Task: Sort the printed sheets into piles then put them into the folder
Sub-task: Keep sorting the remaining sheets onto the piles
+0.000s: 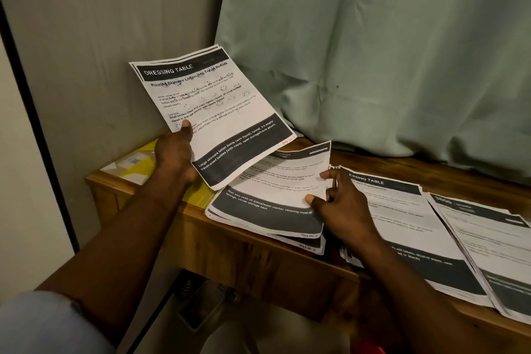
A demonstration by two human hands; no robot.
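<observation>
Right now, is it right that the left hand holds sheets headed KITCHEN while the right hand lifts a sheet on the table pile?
Not quite: in the head view the left hand holds sheets headed DRESSING TABLE; the right hand does lift a pile sheet.

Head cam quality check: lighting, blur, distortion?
Head view: dim warm light, no glare; held sheets header readable; lifted sheet small text soft; piles at right blurred toward the edge; dark strip at left bows from wide-angle distortion.

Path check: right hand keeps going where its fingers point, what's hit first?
The right hand pinches the lifted top sheet; beyond it, probably the held stack in the left hand, depth unclear.
</observation>
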